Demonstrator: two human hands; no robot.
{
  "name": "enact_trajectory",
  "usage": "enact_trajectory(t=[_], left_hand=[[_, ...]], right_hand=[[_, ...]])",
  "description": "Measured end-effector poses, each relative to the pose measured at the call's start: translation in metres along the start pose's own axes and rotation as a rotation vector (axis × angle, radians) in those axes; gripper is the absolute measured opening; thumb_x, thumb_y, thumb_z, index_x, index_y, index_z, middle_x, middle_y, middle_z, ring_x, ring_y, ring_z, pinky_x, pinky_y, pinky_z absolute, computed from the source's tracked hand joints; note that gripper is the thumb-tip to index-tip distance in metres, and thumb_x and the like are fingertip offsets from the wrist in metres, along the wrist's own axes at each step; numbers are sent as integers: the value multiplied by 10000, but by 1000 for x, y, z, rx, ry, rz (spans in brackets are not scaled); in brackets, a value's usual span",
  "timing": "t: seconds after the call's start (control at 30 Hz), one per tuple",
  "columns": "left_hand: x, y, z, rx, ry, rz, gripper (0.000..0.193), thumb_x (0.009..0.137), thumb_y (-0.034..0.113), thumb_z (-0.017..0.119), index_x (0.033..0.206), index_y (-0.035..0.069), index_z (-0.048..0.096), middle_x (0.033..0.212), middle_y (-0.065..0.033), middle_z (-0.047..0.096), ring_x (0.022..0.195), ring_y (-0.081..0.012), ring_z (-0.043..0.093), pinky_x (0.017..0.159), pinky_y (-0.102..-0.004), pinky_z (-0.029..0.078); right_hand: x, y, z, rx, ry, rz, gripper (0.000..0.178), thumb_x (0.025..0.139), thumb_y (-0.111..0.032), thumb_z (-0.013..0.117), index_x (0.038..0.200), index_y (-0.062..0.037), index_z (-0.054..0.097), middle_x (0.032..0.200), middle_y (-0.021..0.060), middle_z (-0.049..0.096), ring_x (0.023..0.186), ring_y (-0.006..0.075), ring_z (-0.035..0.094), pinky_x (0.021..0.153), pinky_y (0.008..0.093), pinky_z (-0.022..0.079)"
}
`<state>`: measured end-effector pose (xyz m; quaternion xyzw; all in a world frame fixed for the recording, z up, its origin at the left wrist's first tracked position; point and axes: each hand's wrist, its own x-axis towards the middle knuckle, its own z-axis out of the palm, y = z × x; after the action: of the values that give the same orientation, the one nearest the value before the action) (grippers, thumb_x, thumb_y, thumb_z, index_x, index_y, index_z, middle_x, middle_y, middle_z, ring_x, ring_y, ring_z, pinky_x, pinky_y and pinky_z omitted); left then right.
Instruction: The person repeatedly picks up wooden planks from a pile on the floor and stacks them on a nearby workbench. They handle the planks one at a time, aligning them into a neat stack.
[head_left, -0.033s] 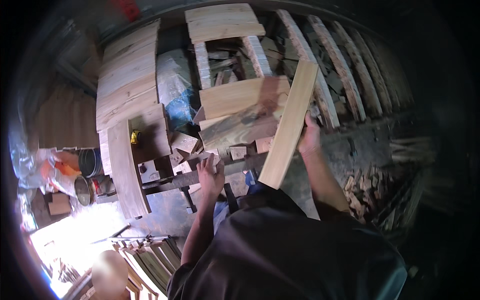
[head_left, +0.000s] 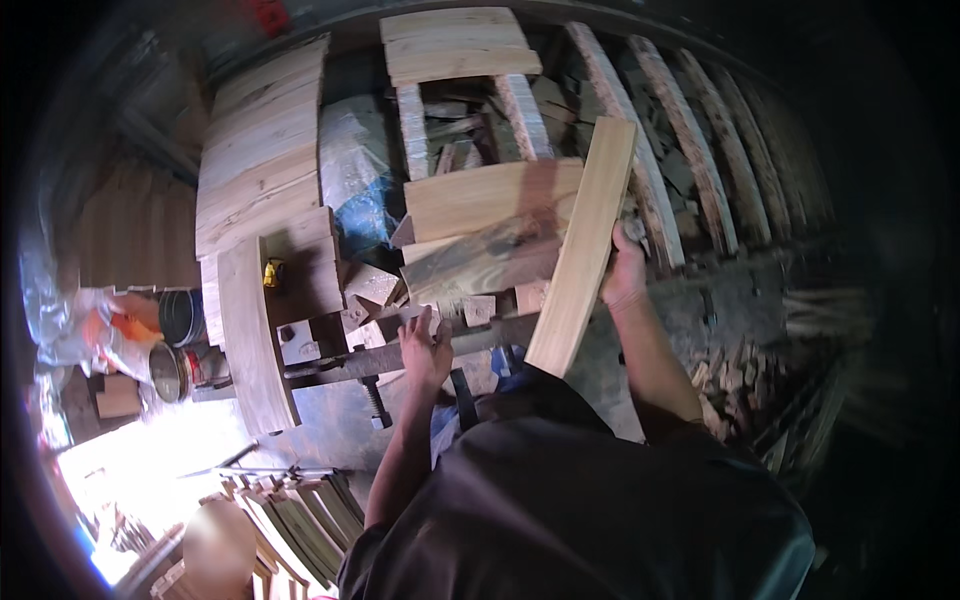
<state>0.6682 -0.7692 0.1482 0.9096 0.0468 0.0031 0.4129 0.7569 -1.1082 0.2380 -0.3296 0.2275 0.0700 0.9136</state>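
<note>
Since the earlier frame, the whole head view has shifted slightly, and the bench things sit a touch farther right; the board (head_left: pixel 585 240) barely changes place. The right hand (head_left: pixel 627 265) is clamped on the board's right edge, around its middle. The board slants upward from the person's waist, its far end in front of the wooden slats (head_left: pixel 645 170). The left hand's (head_left: pixel 427 350) fingers are bent and slightly apart at the near rail (head_left: pixel 350 365), beside a small block (head_left: pixel 480 310); whether they touch it, one cannot tell. At left, a bucket (head_left: pixel 180 318) stands by a tin (head_left: pixel 167 375), their contents too dim to tell.
</note>
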Motion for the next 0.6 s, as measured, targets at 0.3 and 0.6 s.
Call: enact_trajectory(t=[0.3, 0.6], left_hand=[[26, 7, 61, -174, 259, -640, 528, 879, 306, 704, 1285, -20, 616, 1088, -174, 700, 1074, -350, 581, 958, -435, 453], [29, 18, 74, -119, 538, -689, 461, 836, 82, 656, 1285, -6, 601, 1021, -175, 678, 962, -321, 642, 897, -409, 498]], right_hand=[[243, -41, 47, -1058, -36, -159, 747, 709, -174, 855, 1394, -68, 577, 1049, 116, 717, 980, 285, 683, 910, 366, 520], [423, 1, 103, -1991, -473, -949, 705, 652, -202, 865, 1325, -198, 654, 1124, 127, 553, 1116, 345, 516, 952, 474, 441]])
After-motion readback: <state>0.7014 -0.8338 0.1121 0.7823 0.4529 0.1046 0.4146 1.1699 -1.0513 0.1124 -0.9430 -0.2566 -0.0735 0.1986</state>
